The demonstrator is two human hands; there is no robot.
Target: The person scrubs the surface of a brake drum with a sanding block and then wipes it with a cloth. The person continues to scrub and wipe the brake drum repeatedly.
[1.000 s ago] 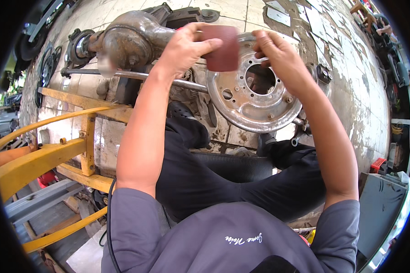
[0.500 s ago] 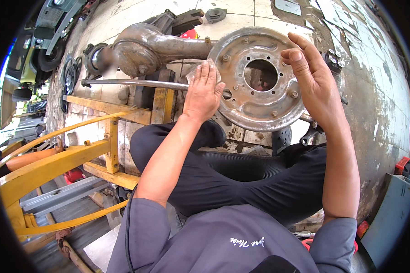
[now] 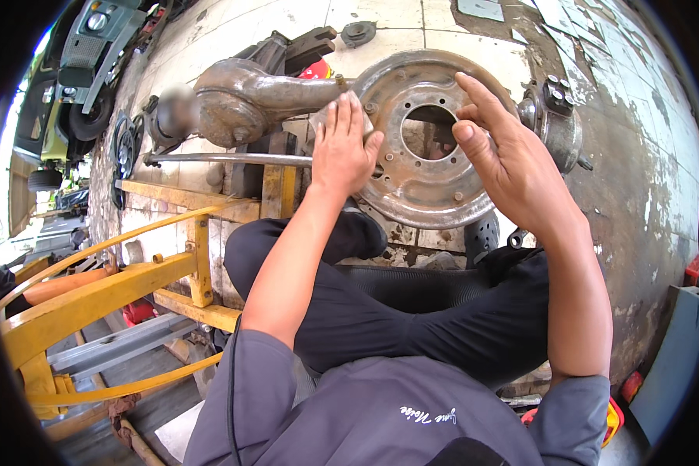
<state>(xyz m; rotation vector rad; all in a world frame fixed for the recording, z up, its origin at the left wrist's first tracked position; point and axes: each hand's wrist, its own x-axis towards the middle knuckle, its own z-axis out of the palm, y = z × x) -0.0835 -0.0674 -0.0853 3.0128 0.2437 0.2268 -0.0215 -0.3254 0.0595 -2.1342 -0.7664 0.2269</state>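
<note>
A sheet [image 3: 318,123] is pressed by the flattened left hand [image 3: 345,151] against the round plate's [image 3: 419,198] edge — its face still brown-stained — the right hand [image 3: 512,151] held wide, empty.

The sheet [image 3: 366,121] under the left fingers [image 3: 344,116] is pale grey; the disc [image 3: 412,185] between them and the right fingers [image 3: 481,101], silvery with rust-brown blotches. Left of the left fingers, the axle [image 3: 295,91] is dull grey-brown; lower left, the frame [image 3: 105,287] is yellow. Beyond all fingers, cream tiles [image 3: 400,22] show dark grid lines. Below, trousers [image 3: 443,334] are black, shirt [image 3: 365,392] grey with white script.
</note>
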